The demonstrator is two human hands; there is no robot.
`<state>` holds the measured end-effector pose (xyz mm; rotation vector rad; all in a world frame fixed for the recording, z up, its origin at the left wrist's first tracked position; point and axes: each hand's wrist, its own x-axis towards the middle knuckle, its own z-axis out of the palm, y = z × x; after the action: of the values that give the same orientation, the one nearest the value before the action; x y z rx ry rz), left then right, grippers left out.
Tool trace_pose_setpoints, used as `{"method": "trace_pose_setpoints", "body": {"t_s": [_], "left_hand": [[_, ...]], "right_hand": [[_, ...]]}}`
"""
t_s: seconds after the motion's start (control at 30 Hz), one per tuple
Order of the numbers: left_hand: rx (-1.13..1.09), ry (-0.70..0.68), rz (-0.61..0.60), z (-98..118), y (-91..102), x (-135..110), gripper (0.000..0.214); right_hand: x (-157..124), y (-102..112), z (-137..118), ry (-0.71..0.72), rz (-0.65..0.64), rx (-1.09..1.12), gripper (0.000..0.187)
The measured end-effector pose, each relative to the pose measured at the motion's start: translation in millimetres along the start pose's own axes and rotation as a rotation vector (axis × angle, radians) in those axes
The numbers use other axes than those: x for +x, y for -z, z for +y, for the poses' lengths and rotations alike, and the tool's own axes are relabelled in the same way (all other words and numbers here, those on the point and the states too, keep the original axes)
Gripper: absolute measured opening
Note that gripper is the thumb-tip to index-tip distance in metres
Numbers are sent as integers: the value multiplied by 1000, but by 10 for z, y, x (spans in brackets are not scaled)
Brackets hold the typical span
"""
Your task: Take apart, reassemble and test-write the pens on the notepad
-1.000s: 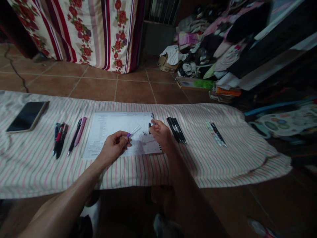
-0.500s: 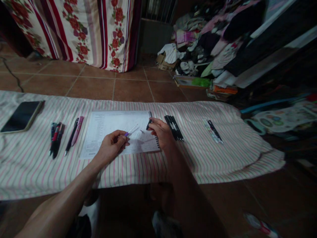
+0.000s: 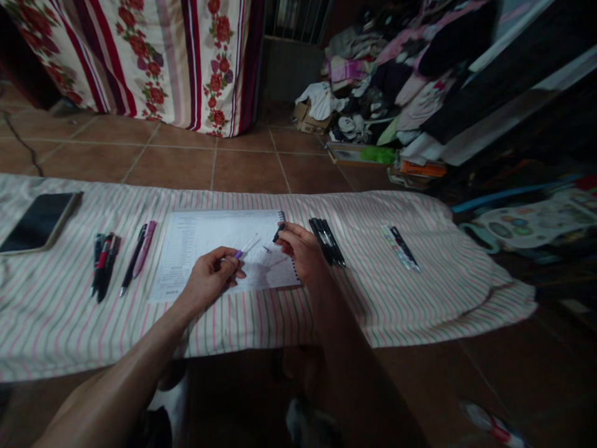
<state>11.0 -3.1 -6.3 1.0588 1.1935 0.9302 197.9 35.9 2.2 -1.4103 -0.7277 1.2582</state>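
Between the thumb and fingers of my left hand [image 3: 215,270] is a thin pen refill [image 3: 249,243], clear toward its far tip and purple near my fingertips. My right hand [image 3: 301,246] pinches a short black pen part [image 3: 278,233], its lower end hidden by the fingers. Both hands are over a spiral notebook [image 3: 224,227] with a printed sheet on it. On the paper between the hands lies a small dark pen tip piece [image 3: 266,249]. Several black pens [image 3: 327,241] lie side by side just right of my right hand.
Left of the notebook lie a black pen [image 3: 134,260], a pink pen [image 3: 144,249] and a bunch of pens [image 3: 103,267]. A phone [image 3: 40,221] rests at the far left. Two patterned pens [image 3: 401,247] are on the right of the striped cloth [image 3: 443,298].
Both hands keep their grips on the refill and the black part. The right hand's fingers have shifted very slightly; the view has tilted a little.
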Motion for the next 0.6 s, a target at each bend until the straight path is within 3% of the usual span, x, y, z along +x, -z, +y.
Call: {"method": "trace_pose_setpoints", "body": {"t_s": [0.6], "left_hand": [[36, -9, -53, -84, -19, 2, 37]], "right_hand": [[-38, -73, 6, -9, 31, 15, 31]]}}
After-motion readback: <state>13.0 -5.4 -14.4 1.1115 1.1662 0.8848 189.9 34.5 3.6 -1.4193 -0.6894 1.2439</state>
